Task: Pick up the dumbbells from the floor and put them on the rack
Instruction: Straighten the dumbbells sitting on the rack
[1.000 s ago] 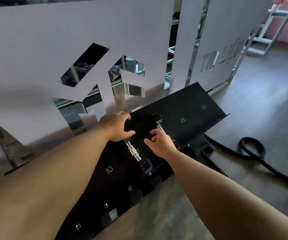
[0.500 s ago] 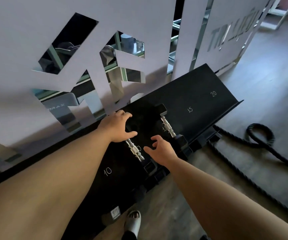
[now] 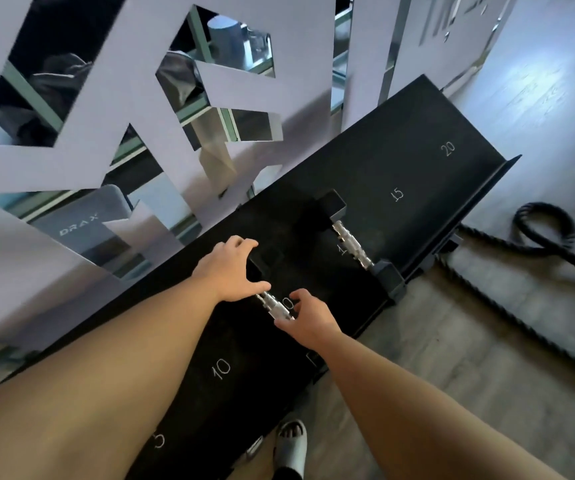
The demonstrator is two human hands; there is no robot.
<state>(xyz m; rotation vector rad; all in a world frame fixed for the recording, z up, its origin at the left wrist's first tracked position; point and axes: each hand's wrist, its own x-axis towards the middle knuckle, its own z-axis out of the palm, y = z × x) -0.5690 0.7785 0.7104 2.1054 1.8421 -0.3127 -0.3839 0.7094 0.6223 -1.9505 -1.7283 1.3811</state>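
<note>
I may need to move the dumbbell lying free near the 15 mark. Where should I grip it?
Probably the silver handle of the right-hand dumbbell, from above: it lies flat on the rack, exposed between its two black square heads.

Two bare forearms are extended forward from the lower edge of the view, the left one entering from about seven o'clock and the right one from about five o'clock, both angled toward the centre. The left hand (image 3: 228, 268) is held palm down with the fingers spread and curved and the thumb stretched out toward three o'clock. The right hand (image 3: 308, 317) is placed just beside it at about four o'clock, loosely opened, with the fingers bent and the fingertips (image 3: 298, 295) pointed toward eleven o'clock.
</note>
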